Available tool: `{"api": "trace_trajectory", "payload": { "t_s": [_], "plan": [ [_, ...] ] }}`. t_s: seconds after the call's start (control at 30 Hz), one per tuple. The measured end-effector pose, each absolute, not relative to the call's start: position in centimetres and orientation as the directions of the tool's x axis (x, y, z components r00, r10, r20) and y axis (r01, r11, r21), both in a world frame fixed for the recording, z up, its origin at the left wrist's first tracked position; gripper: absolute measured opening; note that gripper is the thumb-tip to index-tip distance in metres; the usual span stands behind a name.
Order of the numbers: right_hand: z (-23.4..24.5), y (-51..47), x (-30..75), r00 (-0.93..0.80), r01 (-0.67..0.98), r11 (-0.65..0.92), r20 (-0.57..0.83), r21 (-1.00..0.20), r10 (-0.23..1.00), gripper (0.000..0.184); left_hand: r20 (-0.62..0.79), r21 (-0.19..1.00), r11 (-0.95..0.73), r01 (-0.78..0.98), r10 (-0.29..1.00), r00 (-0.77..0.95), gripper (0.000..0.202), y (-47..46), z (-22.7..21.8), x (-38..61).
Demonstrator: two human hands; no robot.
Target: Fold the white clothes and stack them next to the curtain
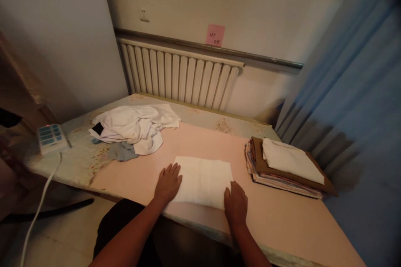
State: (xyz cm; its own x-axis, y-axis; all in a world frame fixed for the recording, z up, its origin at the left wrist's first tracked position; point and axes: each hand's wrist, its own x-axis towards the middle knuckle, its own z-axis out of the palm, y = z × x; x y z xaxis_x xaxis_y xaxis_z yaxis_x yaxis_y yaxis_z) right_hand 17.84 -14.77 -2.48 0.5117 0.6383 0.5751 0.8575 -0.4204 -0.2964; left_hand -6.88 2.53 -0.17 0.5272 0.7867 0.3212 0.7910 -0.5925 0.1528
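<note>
A folded white cloth (202,181) lies flat on the pink table covering, near the front edge. My left hand (168,183) rests along its left side, fingers stretched out and touching the fabric. At the right side, my right hand (235,203) has its fingers curled around the cloth's edge, the thumb toward the cloth; the fingertips are partly hidden. To the right sits a stack of folded fabrics (283,179), with a brown piece and a white folded piece (291,158) on top. A crumpled heap of white clothes (134,123) lies at the back left, with a grey piece (122,151) poking out.
A power strip (52,137) with a white cord (44,196) stands at the table's left end. Behind the table is a radiator (178,73), with a pink note (215,35) on the wall above. A blue curtain (354,104) hangs along the right side.
</note>
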Motion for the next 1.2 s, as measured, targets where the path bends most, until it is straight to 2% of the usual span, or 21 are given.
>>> {"api": "trace_trajectory", "payload": {
  "t_s": [0.47, 0.63, 0.9, 1.2],
  "plan": [
    [-2.7, -14.8, 18.0, 0.521, 0.853, -0.413, 0.555, -0.319, 0.648, 0.042, 0.341, 0.132, -0.599, 0.79, 0.776, 0.531, 0.047, 2.6, -0.3, -6.8],
    [-2.2, -14.7, 17.6, 0.493, 0.869, -0.399, 0.579, -0.291, 0.649, 0.041, 0.351, 0.136, -0.602, 0.787, 0.772, 0.53, 0.046, 2.6, -0.4, -6.9],
    [-0.5, -12.3, 14.6, 0.262, 0.963, -0.15, 0.66, -0.223, 0.705, 0.038, 0.353, 0.146, -0.595, 0.79, 0.777, 0.521, 0.046, 2.4, -0.3, -6.9],
    [-0.3, -9.3, 11.6, -0.016, 0.994, 0.065, 0.48, -0.085, 0.877, 0.037, 0.368, 0.14, -0.602, 0.786, 0.769, 0.523, 0.046, 2.5, -0.3, -7.0]
  ]
}}
